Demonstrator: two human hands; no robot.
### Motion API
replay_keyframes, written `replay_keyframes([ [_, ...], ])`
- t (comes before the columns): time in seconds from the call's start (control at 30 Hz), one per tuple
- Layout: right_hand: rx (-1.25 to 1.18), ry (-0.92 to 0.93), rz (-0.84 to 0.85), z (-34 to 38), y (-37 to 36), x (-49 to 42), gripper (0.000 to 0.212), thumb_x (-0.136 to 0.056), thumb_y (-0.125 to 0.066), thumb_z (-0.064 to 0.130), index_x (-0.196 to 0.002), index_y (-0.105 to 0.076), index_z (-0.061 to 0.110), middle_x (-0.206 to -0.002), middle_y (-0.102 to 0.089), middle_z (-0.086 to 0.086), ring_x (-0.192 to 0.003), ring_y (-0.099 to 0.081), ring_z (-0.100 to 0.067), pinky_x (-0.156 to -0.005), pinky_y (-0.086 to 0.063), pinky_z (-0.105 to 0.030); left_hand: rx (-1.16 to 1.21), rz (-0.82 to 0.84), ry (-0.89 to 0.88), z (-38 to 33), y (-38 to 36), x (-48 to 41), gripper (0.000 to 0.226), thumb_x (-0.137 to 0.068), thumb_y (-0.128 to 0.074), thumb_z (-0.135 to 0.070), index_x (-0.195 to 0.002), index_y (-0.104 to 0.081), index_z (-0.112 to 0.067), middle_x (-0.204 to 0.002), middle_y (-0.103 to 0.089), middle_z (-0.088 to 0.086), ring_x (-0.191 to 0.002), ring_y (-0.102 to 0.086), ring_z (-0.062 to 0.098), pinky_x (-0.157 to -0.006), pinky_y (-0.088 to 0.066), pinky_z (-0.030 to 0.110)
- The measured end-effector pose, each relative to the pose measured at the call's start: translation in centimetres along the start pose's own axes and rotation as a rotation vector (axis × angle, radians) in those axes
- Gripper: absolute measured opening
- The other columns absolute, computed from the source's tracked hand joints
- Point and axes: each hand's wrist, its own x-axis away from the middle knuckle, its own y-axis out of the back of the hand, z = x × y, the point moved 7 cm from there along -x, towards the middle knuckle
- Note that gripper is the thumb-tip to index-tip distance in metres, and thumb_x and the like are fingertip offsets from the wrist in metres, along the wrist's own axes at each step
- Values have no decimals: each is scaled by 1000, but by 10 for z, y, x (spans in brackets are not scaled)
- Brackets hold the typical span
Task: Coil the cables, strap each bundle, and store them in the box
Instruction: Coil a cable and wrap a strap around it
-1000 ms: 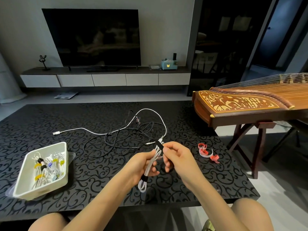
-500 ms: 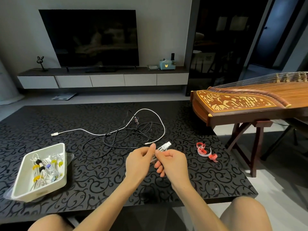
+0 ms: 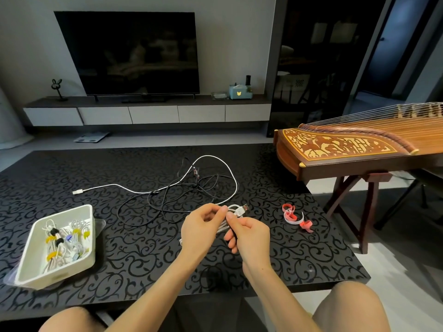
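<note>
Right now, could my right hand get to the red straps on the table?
Probably yes: the red straps lie just right of your right hand on bare table, but it holds the white cable.

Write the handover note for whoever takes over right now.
Left hand and right hand: both pinch the coiled white cable above the table; no strap visible on it here.
Box, near left: holds several strapped bundles.
Loose cables, white and black, lie tangled mid-table.
Red straps lie right of the hands.
Left: store this bundle, then coil, strap and store the tangle.
</note>
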Motion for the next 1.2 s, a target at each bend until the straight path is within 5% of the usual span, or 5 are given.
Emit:
replay_keyframes([
  [0.37,121,85,264,2,2,10,12,-89,-62,8,-101,-66,9,-70,-72,-7,-61,-63,-12,-62,-51,-24,-30,-166,-44,-1,10,-2,17,-91,-60,-28,-74,-61,-30,-59,-59,-1,-53,-48,5,-59,-39,28],
  [0.67,910,311,141,-3,36,5,12,-82,-64,49,-71,-64,45,-78,-59,16,-82,-51,0,-81,-36,-28,-153,-113,-182,-9,1,4,19,-96,-52,-23,-80,-53,-13,-44,-44,-6,-46,-41,10,-52,-31,23],
  [0.8,511,161,293,-8,36,-1,13,-87,-66,17,-76,-73,16,-46,-52,9,-46,-44,-5,-50,-34,-17,-77,-16,-219,-19,-1,9,18,-95,-55,-21,-77,-55,-18,-43,-46,-13,-45,-38,5,-54,-32,21],
  [0.97,-192,-129,450,-4,31,0,17,-74,-58,3,-77,-75,-2,-75,-69,-14,-64,-61,-17,-55,-49,-22,-4,148,-254,-39,-2,22,22,-94,-57,-18,-73,-55,-27,-42,-43,-13,-47,-36,5,-59,-39,29],
  [1.2,-122,-143,456,23,37,-2,16,-73,-64,6,-87,-56,5,-57,-60,-7,-46,-58,-14,-44,-49,-21,-89,319,-359,-50,-10,35,18,-89,-54,-33,-72,-53,-38,-46,-44,-14,-47,-38,5,-56,-34,21],
])
